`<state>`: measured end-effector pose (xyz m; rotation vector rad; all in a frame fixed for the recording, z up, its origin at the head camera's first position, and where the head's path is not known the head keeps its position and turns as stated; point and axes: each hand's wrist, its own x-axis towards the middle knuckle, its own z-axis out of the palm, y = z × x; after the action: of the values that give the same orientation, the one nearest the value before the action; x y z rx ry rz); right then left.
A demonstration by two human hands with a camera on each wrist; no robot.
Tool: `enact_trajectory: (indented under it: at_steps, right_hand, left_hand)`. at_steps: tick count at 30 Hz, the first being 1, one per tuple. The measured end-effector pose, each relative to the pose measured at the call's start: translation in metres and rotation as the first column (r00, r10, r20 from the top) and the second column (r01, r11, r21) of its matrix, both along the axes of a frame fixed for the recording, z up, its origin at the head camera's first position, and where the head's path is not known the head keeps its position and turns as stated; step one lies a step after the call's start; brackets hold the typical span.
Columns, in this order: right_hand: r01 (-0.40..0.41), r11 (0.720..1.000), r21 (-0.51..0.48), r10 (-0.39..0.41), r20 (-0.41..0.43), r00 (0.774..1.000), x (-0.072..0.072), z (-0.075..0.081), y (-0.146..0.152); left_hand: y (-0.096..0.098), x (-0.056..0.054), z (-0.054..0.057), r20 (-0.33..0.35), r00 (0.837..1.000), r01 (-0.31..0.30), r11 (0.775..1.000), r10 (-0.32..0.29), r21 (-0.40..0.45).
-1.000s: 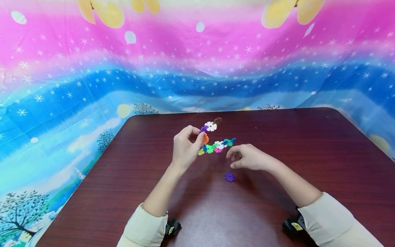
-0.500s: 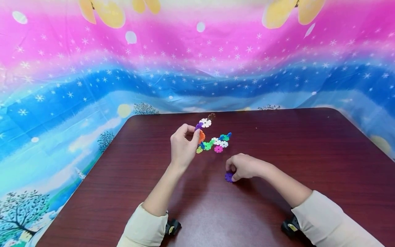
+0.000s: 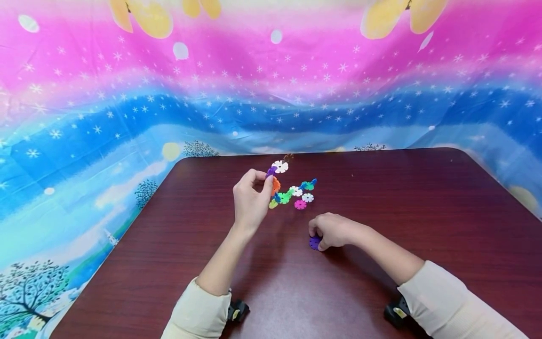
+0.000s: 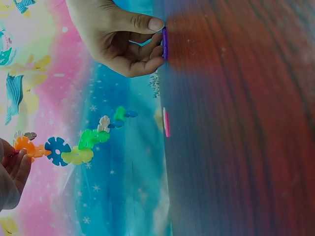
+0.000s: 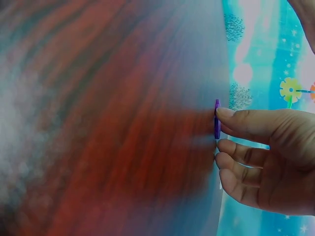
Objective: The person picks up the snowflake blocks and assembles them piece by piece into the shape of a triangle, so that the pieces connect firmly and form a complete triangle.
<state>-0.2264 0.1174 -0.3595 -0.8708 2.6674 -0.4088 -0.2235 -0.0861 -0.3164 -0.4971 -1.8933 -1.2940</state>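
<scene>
Nearest you, a black device sits at your left cuff and another dark unit at your right. Just beyond, your right hand has its grip clamped on a loose purple disc, which lies flat on the bench. From the head you see its face partly covered by the thumb; your left wrist view shows it edge-on, thumb at one edge and fingers at the other.

Farther forward, your left hand pinches a purple piece of the chain of notched discs. The head view makes that chain seem to mingle with the bench, but your left wrist view shows it raised clear, with orange, blue, yellow and green pieces against the cloth. Your right wrist view catches only a little of it. Near it, a pink disc and a white disc rest on the bench. Farthest from you hangs the printed cloth, pink above blue
</scene>
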Motion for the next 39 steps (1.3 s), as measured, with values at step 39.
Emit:
enact_trajectory:
  at_steps: [39]
  right_hand:
    - [0.066, 0.916, -0.396, -0.085, -0.03, 0.996, 0.003, 0.014, 0.022]
  left_hand:
    - [0.002, 0.002, -0.001, 0.023, 0.998, 0.062, 0.996, -0.06, -0.065]
